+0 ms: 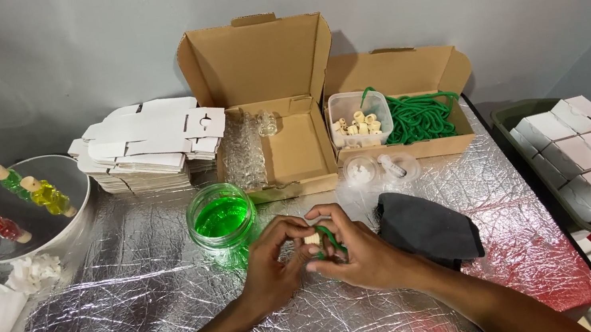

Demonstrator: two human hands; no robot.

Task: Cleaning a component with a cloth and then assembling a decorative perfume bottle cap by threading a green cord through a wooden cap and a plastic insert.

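1. Both hands meet above the foil-covered desk, just right of the green jar.
2. Left hand and right hand pinch a small cork and green cord with curled fingertips.
3. The cork looks light and slightly crumbly, best held by its sides; the cord looks limp and is best gripped near its end.

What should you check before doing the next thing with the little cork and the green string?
1. Cork pinched by both hands, left hand and right hand: ok.
2. Green string at the cork: ok; threaded or tied: cannot tell.
3. Jar of green liquid upright, but close to the left hand: not ok.
4. More strings and corks in the box: ok.
5. Small glass bottles in the open box: ok.
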